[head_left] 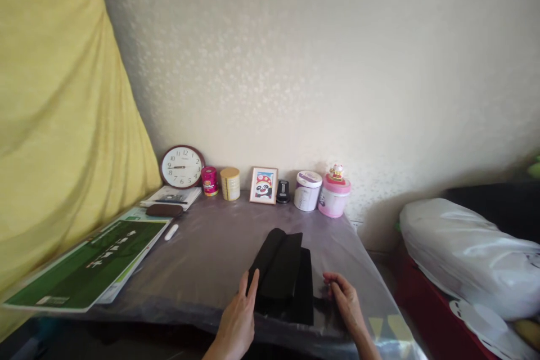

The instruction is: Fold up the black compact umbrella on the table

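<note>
A black folded piece of material (280, 273), with stiff-looking flaps, lies near the front edge of the table. Whether it is cloth, felt or card I cannot tell. My left hand (240, 309) grips its left side, with the fingers along the edge and part of the grip hidden. A little to the right of the black piece is my right hand (343, 298), its fingers curled together low over the table. Something small and dark may be at those fingertips, too unclear to name.
Green printed sheets (93, 261), a brown case (163, 210) and a white pen-like object (171, 232) lie on the left. Along the wall stand a clock (182, 166), a picture frame (264, 185) and several tubs (307, 191). A white plastic bag (468, 247) sits right of the table.
</note>
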Demonstrator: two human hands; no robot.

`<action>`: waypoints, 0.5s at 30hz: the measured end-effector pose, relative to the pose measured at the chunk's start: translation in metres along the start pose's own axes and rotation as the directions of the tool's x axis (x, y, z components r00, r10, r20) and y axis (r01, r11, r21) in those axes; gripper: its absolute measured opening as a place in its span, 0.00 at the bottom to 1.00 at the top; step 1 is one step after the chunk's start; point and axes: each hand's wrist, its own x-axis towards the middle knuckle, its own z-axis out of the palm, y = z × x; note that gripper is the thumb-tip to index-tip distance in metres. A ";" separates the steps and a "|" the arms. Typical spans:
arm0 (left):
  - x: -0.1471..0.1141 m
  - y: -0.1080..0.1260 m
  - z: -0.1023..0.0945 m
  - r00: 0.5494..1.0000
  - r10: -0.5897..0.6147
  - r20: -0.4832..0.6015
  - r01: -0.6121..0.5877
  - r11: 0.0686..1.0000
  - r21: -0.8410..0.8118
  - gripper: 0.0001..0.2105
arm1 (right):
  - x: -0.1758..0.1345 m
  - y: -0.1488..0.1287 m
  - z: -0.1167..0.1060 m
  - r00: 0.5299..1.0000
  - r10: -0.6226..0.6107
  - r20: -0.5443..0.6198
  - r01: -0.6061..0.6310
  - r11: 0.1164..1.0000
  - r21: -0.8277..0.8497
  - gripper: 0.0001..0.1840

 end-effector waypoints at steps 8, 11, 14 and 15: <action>0.009 -0.002 -0.041 0.963 0.010 0.271 0.223 0.537 -0.814 0.28 | -0.004 -0.005 0.002 1.000 -0.010 -0.024 0.012 0.996 0.092 0.18; 0.007 0.008 -0.039 0.953 0.038 0.299 0.242 0.495 -0.834 0.20 | -0.007 -0.010 0.002 0.998 -0.057 -0.001 0.056 0.990 0.126 0.17; 0.006 0.019 -0.032 0.993 0.030 0.116 0.048 0.787 -0.615 0.24 | -0.008 -0.010 0.001 0.998 -0.068 0.015 0.066 0.990 0.122 0.18; 0.006 0.021 -0.030 0.997 0.078 0.013 -0.061 0.856 -0.513 0.27 | -0.008 -0.009 0.001 0.998 -0.057 0.008 0.056 0.992 0.113 0.19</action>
